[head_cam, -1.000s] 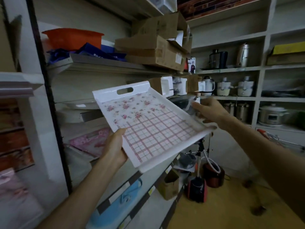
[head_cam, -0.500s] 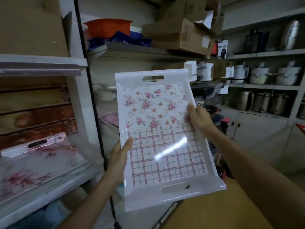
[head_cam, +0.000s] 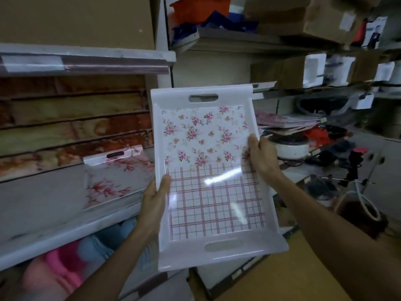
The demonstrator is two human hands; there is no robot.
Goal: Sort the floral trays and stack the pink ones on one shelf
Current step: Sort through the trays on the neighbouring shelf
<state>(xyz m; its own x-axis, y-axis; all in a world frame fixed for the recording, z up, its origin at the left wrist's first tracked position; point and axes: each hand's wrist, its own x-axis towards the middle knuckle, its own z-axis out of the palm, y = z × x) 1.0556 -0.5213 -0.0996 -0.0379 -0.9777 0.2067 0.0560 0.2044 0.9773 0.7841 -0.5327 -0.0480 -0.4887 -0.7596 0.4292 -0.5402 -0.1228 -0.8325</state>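
Observation:
I hold a white tray (head_cam: 208,170) with pink flowers and a pink check pattern in front of me, tilted up, its long axis running away from me. My left hand (head_cam: 155,200) grips its left rim with the thumb over the edge. My right hand (head_cam: 261,155) grips the right rim, thumb on the inside. A pink blossom tray (head_cam: 115,177) lies on the left shelf (head_cam: 65,233), just left of the held tray. More pinkish trays (head_cam: 284,122) are stacked on a shelf behind the held tray, to the right.
Wood-pattern boards (head_cam: 71,127) stack at the back of the left shelf. Pink and blue items (head_cam: 71,263) sit below it. Cardboard boxes (head_cam: 303,16) and an orange tub (head_cam: 199,7) fill upper shelves. Appliances and cables (head_cam: 338,153) crowd the right shelves. A white upright (head_cam: 162,40) divides the bays.
The view has swung left and the tray has turned so its long axis points away from me. It now sits closer to the left shelf with the blossom tray. Both hands keep their grip.

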